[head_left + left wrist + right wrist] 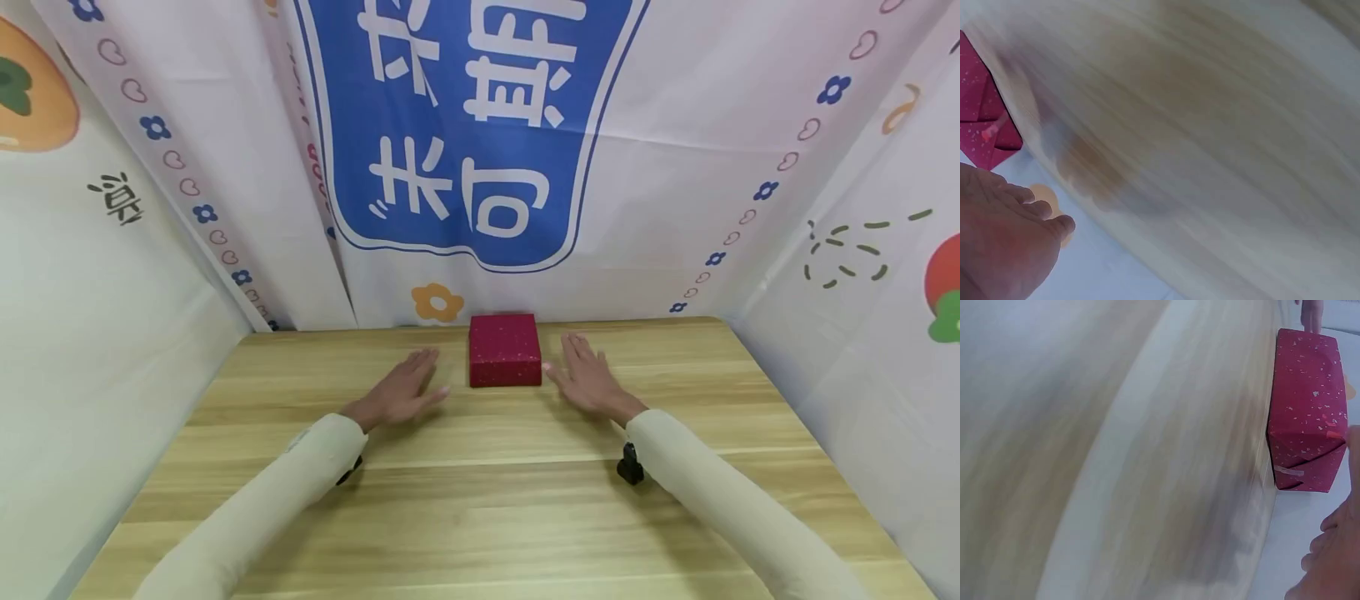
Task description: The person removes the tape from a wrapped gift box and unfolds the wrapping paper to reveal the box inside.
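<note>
A box wrapped in dark red speckled paper (pixel 505 351) sits on the wooden table (pixel 480 500), close to its back edge. To its left, my left hand (pixel 399 390) is held with fingers extended, apart from the box. My right hand (pixel 590 377) is on the other side with straight fingers, its thumb very near the box's right side; whether they touch I cannot tell. The right wrist view shows the box's (pixel 1309 406) folded end, with a strip of tape on it. In the left wrist view the opposite folded end (pixel 985 119) appears above the left hand (pixel 1010 231).
Behind the table hangs white cloth with a large blue printed panel (pixel 465 125). More printed cloth forms a left wall (pixel 97 292) and a right wall (pixel 847 350) along the table's sides. Each wrist carries a small black device, the right one (pixel 631 465) plainer to see.
</note>
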`<state>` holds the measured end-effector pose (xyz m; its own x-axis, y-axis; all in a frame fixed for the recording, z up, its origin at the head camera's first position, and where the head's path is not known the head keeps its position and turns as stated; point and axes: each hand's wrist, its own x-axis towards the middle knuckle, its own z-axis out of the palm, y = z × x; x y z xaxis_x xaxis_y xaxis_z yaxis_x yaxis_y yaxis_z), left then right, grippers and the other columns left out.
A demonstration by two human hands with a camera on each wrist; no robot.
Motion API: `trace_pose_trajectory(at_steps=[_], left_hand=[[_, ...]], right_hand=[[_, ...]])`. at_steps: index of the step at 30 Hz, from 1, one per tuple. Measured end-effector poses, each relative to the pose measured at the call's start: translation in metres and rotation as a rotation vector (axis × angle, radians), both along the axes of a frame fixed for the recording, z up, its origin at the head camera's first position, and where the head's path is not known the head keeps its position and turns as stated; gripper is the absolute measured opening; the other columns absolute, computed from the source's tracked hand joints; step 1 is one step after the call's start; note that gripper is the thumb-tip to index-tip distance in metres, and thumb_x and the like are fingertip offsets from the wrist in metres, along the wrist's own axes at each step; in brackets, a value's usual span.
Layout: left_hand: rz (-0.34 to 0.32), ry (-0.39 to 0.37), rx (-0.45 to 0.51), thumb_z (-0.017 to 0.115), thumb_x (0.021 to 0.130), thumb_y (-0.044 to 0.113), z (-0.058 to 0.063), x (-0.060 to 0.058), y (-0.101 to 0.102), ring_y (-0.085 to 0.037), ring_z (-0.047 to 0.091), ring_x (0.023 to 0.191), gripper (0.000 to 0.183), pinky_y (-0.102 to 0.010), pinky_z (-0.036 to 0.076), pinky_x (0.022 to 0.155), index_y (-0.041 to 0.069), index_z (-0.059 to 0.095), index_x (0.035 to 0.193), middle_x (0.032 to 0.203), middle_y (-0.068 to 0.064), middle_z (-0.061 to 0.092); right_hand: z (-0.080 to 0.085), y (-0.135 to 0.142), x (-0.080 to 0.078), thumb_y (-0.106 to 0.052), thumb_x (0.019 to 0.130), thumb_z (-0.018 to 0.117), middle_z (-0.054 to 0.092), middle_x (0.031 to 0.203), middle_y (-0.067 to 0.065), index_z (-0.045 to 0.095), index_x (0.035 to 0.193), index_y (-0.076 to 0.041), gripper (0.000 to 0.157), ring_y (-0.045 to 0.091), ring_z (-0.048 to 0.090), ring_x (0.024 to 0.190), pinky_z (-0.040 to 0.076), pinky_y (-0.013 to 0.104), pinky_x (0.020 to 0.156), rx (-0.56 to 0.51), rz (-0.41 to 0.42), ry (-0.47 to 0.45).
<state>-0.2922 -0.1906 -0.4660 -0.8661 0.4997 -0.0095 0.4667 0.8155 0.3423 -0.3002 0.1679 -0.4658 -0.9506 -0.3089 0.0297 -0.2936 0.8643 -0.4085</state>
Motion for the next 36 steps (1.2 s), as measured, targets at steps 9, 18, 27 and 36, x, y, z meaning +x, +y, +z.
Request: trace_pose_trajectory(at_steps=[9, 18, 27, 36], left_hand=[[0.078, -0.185, 0.184, 0.034, 0.101, 0.06, -0.005, -0.013, 0.024, -0.035, 0.008, 0.153, 0.085, -0.055, 0.01, 0.123, 0.005, 0.003, 0.158, 0.166, -0.017, 0.006], [0.224, -0.34, 0.367, 0.031, 0.093, 0.075, -0.005, -0.025, 0.041, -0.035, 0.013, 0.152, 0.094, -0.059, 0.012, 0.121, 0.018, -0.002, 0.16, 0.166, -0.012, 0.012], [0.346, -0.457, 0.567, 0.04, 0.095, 0.069, -0.002, -0.038, 0.06, -0.032, 0.018, 0.152, 0.09, -0.054, 0.019, 0.121, 0.02, 0.003, 0.16, 0.166, -0.011, 0.015], [0.357, -0.465, 0.697, 0.045, 0.103, 0.045, -0.002, -0.041, 0.076, -0.032, 0.018, 0.152, 0.072, -0.048, 0.018, 0.123, 0.018, 0.011, 0.16, 0.165, -0.012, 0.017]], right_hand=[[-0.003, -0.018, -0.013, -0.057, 0.103, 0.025, 0.007, 0.164, 0.023, 0.003, 0.156, 0.003, 0.083, 0.04, 0.009, 0.152, 0.011, 0.054, 0.123, -0.215, -0.025, -0.131], [-0.009, -0.034, -0.018, -0.065, 0.1, 0.029, 0.024, 0.162, 0.017, 0.01, 0.158, -0.006, 0.086, 0.037, 0.021, 0.15, 0.018, 0.054, 0.122, -0.429, -0.11, -0.23], [-0.003, -0.052, -0.027, -0.052, 0.103, 0.037, 0.028, 0.161, 0.014, 0.019, 0.158, -0.01, 0.071, 0.035, 0.026, 0.149, 0.023, 0.051, 0.121, -0.611, -0.217, -0.276], [-0.001, -0.054, -0.028, -0.037, 0.102, 0.051, 0.032, 0.16, 0.013, 0.025, 0.157, -0.012, 0.066, 0.031, 0.031, 0.147, 0.027, 0.044, 0.121, -0.727, -0.271, -0.33]])
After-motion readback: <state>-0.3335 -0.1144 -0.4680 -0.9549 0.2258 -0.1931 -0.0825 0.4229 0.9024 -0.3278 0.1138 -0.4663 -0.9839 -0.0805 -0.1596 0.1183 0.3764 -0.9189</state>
